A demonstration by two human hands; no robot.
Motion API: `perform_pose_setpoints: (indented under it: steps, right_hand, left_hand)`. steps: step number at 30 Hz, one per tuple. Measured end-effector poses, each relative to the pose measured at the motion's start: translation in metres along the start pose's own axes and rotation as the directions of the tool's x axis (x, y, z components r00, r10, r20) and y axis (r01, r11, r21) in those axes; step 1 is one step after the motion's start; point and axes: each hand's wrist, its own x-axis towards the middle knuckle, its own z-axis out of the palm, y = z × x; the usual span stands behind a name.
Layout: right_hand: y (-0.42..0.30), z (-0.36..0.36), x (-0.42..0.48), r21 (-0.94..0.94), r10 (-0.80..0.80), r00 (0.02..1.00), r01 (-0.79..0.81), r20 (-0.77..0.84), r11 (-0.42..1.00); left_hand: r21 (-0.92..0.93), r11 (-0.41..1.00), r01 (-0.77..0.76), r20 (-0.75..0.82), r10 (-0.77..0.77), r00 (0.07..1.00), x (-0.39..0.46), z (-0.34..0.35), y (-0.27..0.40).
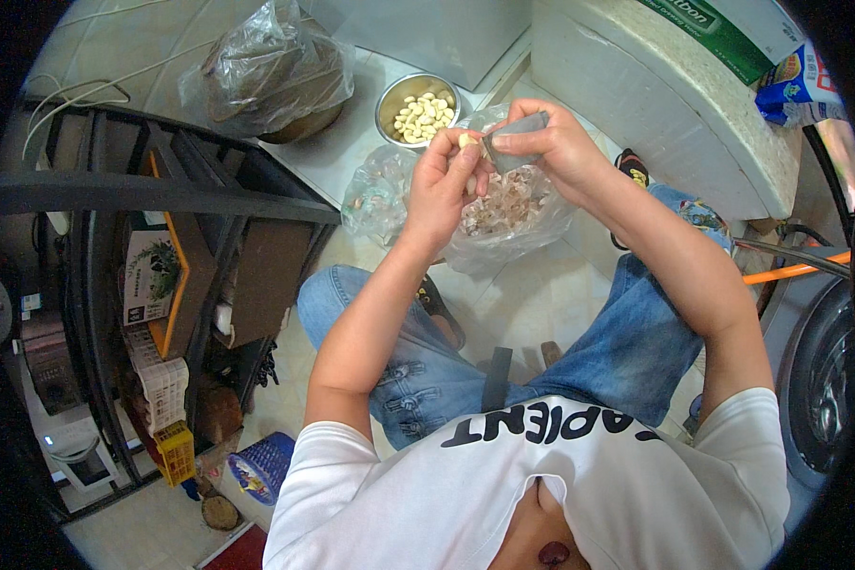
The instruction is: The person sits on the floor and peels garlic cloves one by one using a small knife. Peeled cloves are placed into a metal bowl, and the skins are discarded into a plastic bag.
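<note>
My left hand [450, 171] pinches a pale peeled garlic clove [468, 140] between thumb and fingers. In my right hand [547, 135] is a grey, flat-bladed knife or cleaver [516, 142], its edge close beside the clove. Beneath both hands lies an open clear plastic bag [509, 239] holding papery garlic skins [502, 203]. Just beyond my left hand stands a round steel bowl [380, 121] with many peeled cloves [424, 116] in it. Whether more cloves are in my left palm is partly hidden by the fingers.
A plastic-wrapped bundle [267, 78] sits at the upper left. A dark metal shelf rack [164, 196] with boxes stands at the left, near a blue basket [263, 467]. At the right are a stone-topped ledge [727, 121] and a front-loading washing machine [819, 370].
</note>
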Motion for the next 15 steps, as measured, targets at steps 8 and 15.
perform_pose_setpoints:
  steps: [8, 15]
  right_hand:
    - [-0.0021, -0.0018, 0.001, -0.165, -0.011, 1.0, 0.013, 0.016, 0.986]
    - [0.0007, -0.0054, 0.0033, -0.318, -0.016, 1.0, 0.02, 0.013, 0.948]
  left_hand:
    - [-0.052, 0.998, 0.038, -0.099, -0.043, 0.994, 0.0034, -0.0022, -0.0038]
    - [-0.134, 0.989, 0.061, -0.158, -0.082, 0.984, 0.005, -0.0063, -0.0064]
